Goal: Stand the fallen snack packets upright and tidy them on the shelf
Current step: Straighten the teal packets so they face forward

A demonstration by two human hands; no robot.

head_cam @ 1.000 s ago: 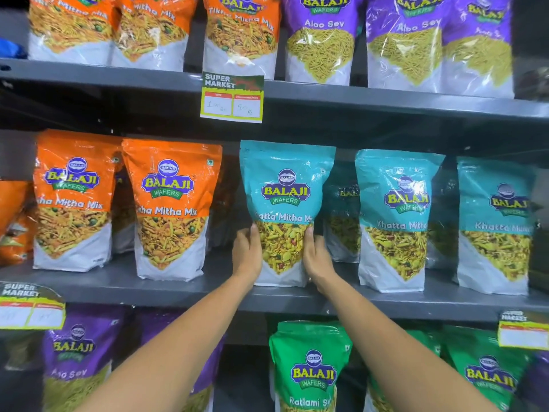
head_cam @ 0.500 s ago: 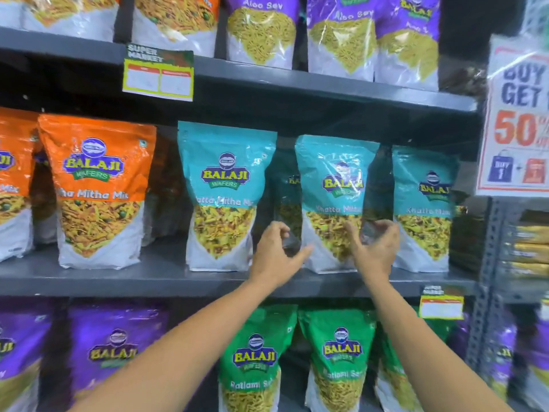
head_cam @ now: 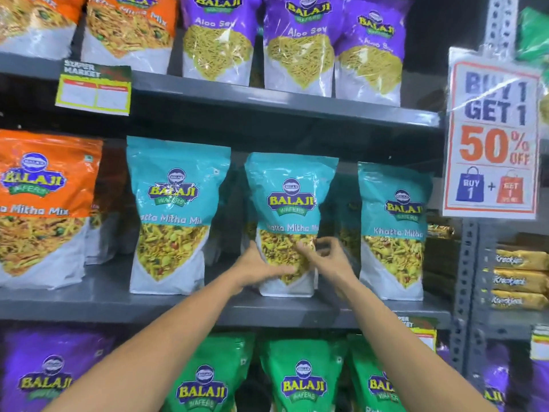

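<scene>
Three teal Khatta Mitha Mix packets stand upright in a row on the grey middle shelf [head_cam: 178, 307]. My hands are on the middle teal packet [head_cam: 292, 185]. My left hand [head_cam: 261, 267] holds its lower left side, with the fingers spread across the clear window. My right hand [head_cam: 329, 258] is at its lower right edge, fingers curled against it. The left teal packet [head_cam: 175, 185] and the right teal packet [head_cam: 392, 248] stand untouched on either side. More teal packets sit behind them in the shadow, partly hidden.
An orange Mitha Mix packet [head_cam: 41, 203] stands at the left. Purple Aloo Sev packets [head_cam: 219, 40] fill the shelf above and green packets [head_cam: 297, 382] the one below. A promo sign [head_cam: 493, 135] hangs on the right upright, with biscuit packs [head_cam: 517, 281] beyond.
My hands let go of the left teal packet, moved right along the shelf and closed on the middle teal packet. The view shifted right and closer.
</scene>
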